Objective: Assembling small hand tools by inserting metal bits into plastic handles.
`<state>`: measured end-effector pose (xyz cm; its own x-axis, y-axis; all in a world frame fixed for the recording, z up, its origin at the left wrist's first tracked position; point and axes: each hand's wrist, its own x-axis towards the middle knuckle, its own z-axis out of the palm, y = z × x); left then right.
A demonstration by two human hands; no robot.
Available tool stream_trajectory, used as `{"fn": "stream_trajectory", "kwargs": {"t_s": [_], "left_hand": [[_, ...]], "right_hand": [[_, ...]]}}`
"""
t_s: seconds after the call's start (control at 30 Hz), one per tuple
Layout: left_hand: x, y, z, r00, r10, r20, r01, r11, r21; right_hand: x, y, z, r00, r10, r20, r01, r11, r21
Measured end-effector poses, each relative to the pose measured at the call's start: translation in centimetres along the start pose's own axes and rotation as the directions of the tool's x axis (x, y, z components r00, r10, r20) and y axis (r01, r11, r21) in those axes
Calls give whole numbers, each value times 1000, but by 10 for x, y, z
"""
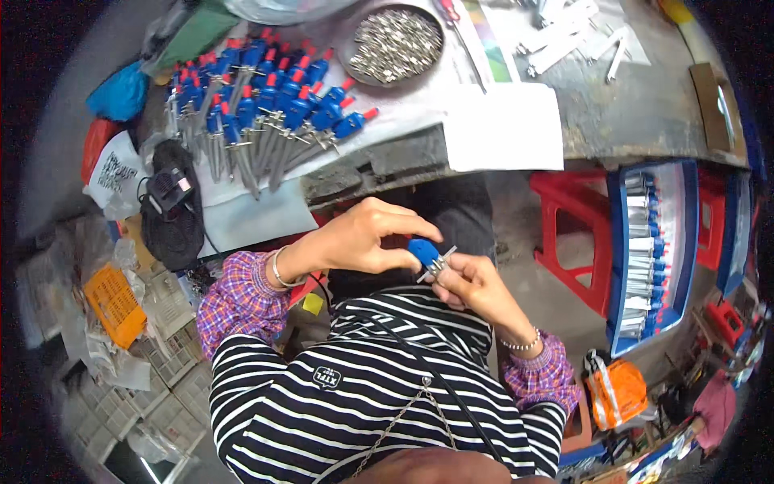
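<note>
In front of my body I hold a small device with a blue plastic body (pixel 422 251) and thin metal rods at its end. My left hand (pixel 372 239) has its thumb and fingers closed around the blue end. The fingers of my right hand (pixel 474 284) pinch the metal end, from which a thin cross rod sticks out; the rest of that end is hidden by the hand. On the bench ahead lies a pile of similar devices (pixel 274 105) with blue bodies, red tips and grey metal shafts.
A round bowl of small metal parts (pixel 395 47) sits at the bench's back, with a white sheet (pixel 504 129) near its edge. To the right, a blue tray (pixel 684 242) holds rows of finished-looking devices by a red stool (pixel 572 234). An orange basket (pixel 115 303) is at left.
</note>
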<state>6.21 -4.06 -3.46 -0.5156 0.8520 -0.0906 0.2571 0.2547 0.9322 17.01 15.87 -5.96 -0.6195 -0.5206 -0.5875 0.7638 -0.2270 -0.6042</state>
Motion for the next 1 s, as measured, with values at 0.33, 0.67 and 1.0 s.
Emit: {"fn": "stream_trajectory", "kwargs": {"t_s": [0.33, 0.67, 1.0], "left_hand": [[29, 8, -86, 839, 149, -522, 125, 883, 452], [97, -38, -115, 833, 287, -473, 196, 647, 737], [96, -31, -121, 789, 247, -563, 186, 777, 602]], "right_hand": [[-1, 14, -3, 988, -110, -106, 111, 994, 6], [0, 19, -2, 985, -131, -117, 124, 990, -63], [2, 22, -8, 983, -132, -125, 134, 991, 6]]}}
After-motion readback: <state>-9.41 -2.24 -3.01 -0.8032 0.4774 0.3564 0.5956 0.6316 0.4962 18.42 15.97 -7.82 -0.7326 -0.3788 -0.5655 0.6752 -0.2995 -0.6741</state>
